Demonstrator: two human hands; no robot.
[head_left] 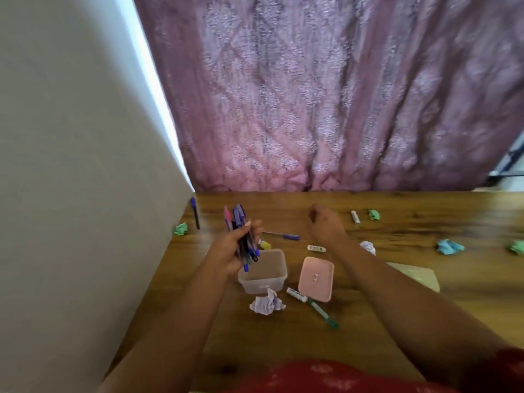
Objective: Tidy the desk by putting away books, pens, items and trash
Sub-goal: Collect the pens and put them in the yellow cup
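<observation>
My left hand (pixel 233 250) grips a bundle of pens (pixel 237 222), blue and pink, just above a clear plastic box (pixel 265 275) on the wooden desk (pixel 397 313). The box's pink lid (pixel 316 277) lies flat to its right. My right hand (pixel 326 225) hovers farther back over the desk with fingers curled and nothing visible in it. Loose pens remain on the desk: a blue pen (pixel 195 212) by the wall, another blue pen (pixel 283 235) behind the box, a green marker (pixel 321 312) and a white marker (pixel 296 295) near the lid.
Crumpled paper balls lie about: white (pixel 266 303) in front of the box, green (pixel 181 228) by the wall, green (pixel 373 214), blue (pixel 449 246), green (pixel 516 246), white (pixel 368 246). A white glue stick (pixel 355 217), a small tube (pixel 316 248), a pale notebook (pixel 416 275). Wall left, curtain behind.
</observation>
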